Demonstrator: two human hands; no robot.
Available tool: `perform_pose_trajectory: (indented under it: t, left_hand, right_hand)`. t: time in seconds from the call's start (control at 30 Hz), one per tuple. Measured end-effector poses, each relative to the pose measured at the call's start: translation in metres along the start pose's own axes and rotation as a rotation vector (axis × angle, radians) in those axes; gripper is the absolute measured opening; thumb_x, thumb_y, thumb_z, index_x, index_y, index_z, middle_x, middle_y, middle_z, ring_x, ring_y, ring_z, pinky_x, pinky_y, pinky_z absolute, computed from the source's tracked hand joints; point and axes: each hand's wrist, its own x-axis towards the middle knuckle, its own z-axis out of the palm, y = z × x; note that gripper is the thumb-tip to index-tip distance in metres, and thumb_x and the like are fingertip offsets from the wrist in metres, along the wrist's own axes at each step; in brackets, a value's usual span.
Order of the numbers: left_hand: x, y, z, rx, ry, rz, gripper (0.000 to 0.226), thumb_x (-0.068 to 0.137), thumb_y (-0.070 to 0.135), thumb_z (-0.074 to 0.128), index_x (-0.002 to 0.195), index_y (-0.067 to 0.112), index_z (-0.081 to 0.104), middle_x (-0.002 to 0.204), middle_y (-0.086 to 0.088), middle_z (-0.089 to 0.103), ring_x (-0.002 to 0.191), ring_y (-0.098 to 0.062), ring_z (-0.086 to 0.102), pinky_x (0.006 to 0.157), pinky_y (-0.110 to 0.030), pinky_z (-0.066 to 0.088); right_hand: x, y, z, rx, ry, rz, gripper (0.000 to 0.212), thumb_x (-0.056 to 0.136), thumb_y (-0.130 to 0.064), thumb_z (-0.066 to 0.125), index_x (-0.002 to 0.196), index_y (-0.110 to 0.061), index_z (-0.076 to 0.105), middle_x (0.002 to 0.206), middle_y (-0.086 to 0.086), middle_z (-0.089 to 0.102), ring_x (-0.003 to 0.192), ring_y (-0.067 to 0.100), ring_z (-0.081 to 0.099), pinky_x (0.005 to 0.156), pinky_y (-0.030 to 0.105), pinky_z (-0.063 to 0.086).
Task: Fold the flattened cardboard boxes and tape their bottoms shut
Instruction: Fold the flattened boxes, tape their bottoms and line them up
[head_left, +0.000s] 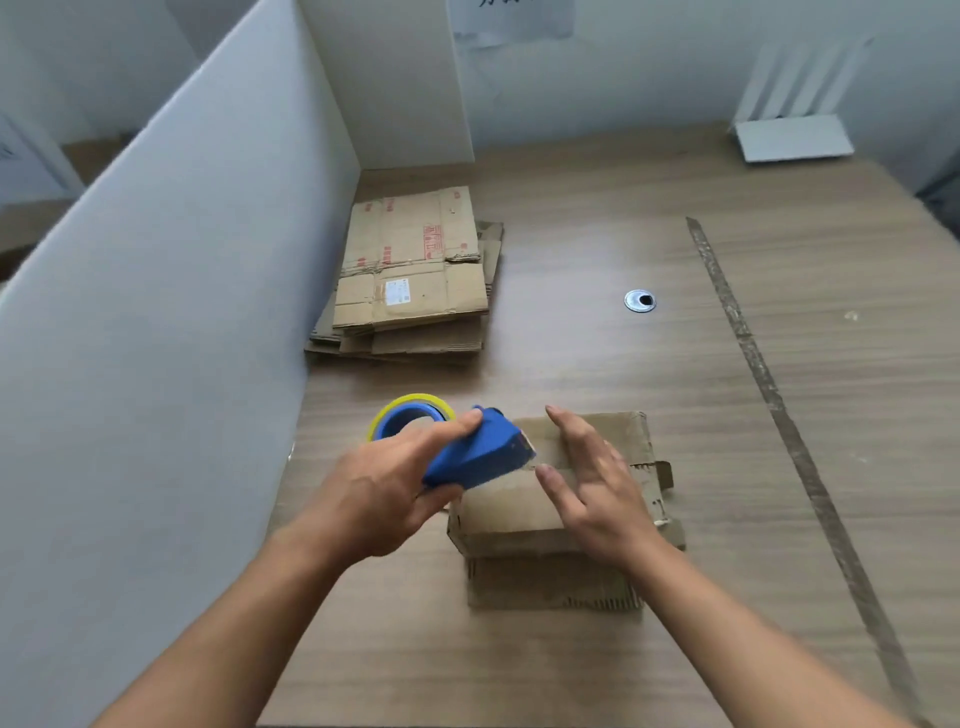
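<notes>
Plainly worn brown box, frayed corrugated edges

Red printed marks run across the topmost flattened cardboard box: blocks of characters and one framed stamp, all too blurred to read. A small white label sits on its lower panel, the print too fine to make out. On the back wall, a sheet of paper bears dark strokes, cut by the frame's upper edge and illegible. No word or number is readable.
</notes>
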Motion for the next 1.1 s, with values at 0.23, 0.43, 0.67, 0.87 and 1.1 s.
perform_pose_trajectory:
  t: [0.23,0.43,0.67,0.87,1.1]
  left_hand:
    - [0.014,0.001,0.013,0.088,-0.121,0.238,0.092,0.072,0.022,0.086,0.147,0.036,0.035,0.095,0.005,0.067,0.069,-0.022,0.063,0.049,-0.032,0.048]
    - [0.023,0.01,0.008,0.141,-0.203,0.354,0.064,0.082,0.043,0.047,0.144,0.036,0.036,0.09,0.007,0.064,0.067,-0.02,0.06,0.048,-0.029,0.046]
    - [0.026,0.014,0.02,0.124,-0.23,0.358,0.07,0.085,0.046,0.053,0.149,0.044,0.026,0.089,0.01,0.059,0.067,-0.018,0.058,0.047,-0.03,0.044]
    - [0.032,0.016,0.031,0.111,-0.366,0.16,0.084,0.092,0.053,0.05,0.126,0.077,-0.023,0.121,0.012,0.058,0.095,-0.023,0.06,0.067,-0.035,0.047]
    - [0.036,0.017,0.032,0.16,-0.39,0.102,0.08,0.096,0.05,0.051,0.135,0.061,-0.018,0.132,0.015,0.051,0.109,-0.02,0.057,0.077,-0.035,0.048]
  right_hand:
    - [-0.001,0.004,-0.019,0.279,-0.058,-0.025,0.059,0.095,-0.038,0.054,0.145,-0.054,0.026,0.155,-0.011,0.032,0.143,0.001,0.029,0.118,0.035,0.031]
    - [0.003,0.003,-0.026,0.378,-0.041,0.101,0.071,0.094,-0.031,0.067,0.148,-0.047,0.025,0.155,-0.015,0.03,0.14,-0.002,0.031,0.113,0.022,0.03]
    - [0.007,0.012,-0.025,0.438,0.042,0.159,0.009,0.09,-0.018,0.072,0.09,-0.012,0.064,0.142,-0.011,0.047,0.132,-0.001,0.043,0.111,0.021,0.033]
    - [0.003,0.013,-0.024,0.468,0.127,0.141,0.018,0.087,-0.007,0.073,0.075,-0.011,0.059,0.122,-0.018,0.057,0.116,-0.005,0.054,0.097,0.015,0.04]
    - [-0.006,0.012,-0.058,1.154,0.472,0.435,0.027,0.096,0.009,0.05,0.077,-0.009,0.048,0.102,0.01,0.07,0.1,0.024,0.069,0.091,0.039,0.057]
